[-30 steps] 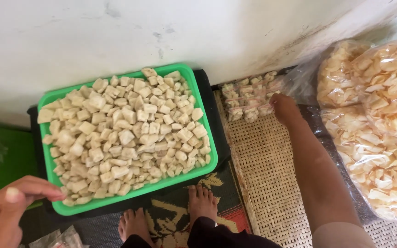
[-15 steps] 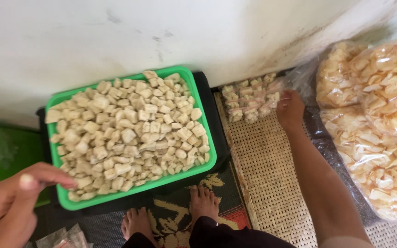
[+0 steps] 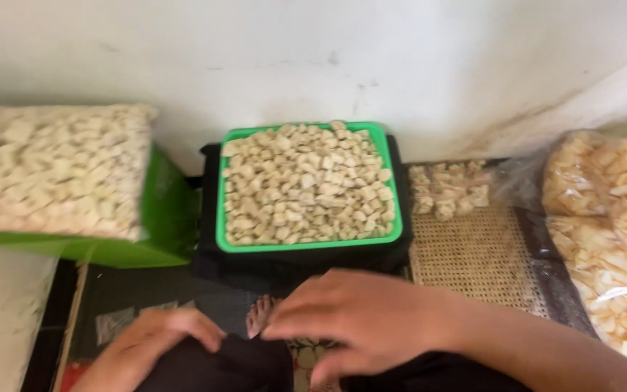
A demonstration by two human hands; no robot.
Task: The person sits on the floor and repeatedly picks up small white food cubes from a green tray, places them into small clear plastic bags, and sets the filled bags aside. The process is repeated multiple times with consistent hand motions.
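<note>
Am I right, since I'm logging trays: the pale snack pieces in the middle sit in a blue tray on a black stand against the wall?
Not quite: the tray is green, not blue, as the head view shows. The snack pieces do fill it on the black stand against the wall.

A tray (image 3: 220, 196) of cut pieces (image 3: 306, 185) sits against the wall (image 3: 313, 51), a larger tray (image 3: 110, 250) to its left, bagged crackers (image 3: 611, 232) to its right, both hands before it.

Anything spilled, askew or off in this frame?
Nothing spilled. The green tray sits level, heaped with pale chips. The clear bags lie at right, another bag at left. Both hands, left hand and right hand, rest on dark cloth.
</note>
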